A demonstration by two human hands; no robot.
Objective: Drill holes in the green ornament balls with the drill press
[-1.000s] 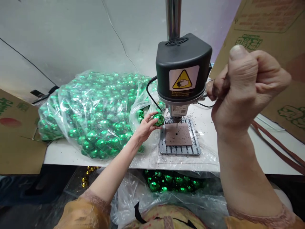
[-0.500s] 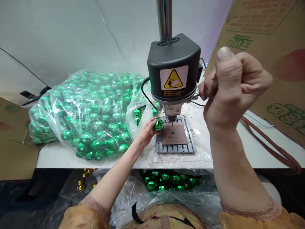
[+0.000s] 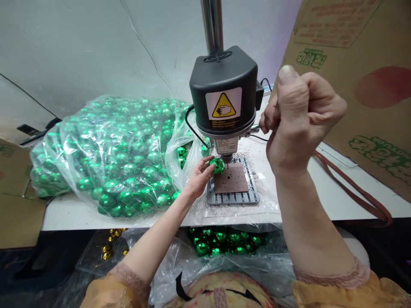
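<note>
My left hand point(image 3: 201, 174) is closed on a shiny green faceted bauble point(image 3: 217, 165), held by its left side. The bauble is beside the thin bit of a black-topped drill press point(image 3: 223, 92); whether they touch I cannot tell. Under the bit lies a brownish square board point(image 3: 231, 182) with a dark hole, on the slotted metal base point(image 3: 253, 197). To the right of the machine's head my right hand point(image 3: 298, 115) is raised in a closed grip at the feed lever point(image 3: 254, 128). Most of the lever is hidden by the fingers.
A big clear bag of green baubles point(image 3: 112, 158) lies on the white table point(image 3: 73, 216) at left. More baubles point(image 3: 224, 240) sit in plastic below the table edge. A cardboard box point(image 3: 362, 98) and a brown strap point(image 3: 353, 188) are at right. Dark shavings surround the base.
The bauble in my left hand has moved slightly right, closer to the drill bit. My right hand keeps its grip at the lever. The whole view has shifted a little.
</note>
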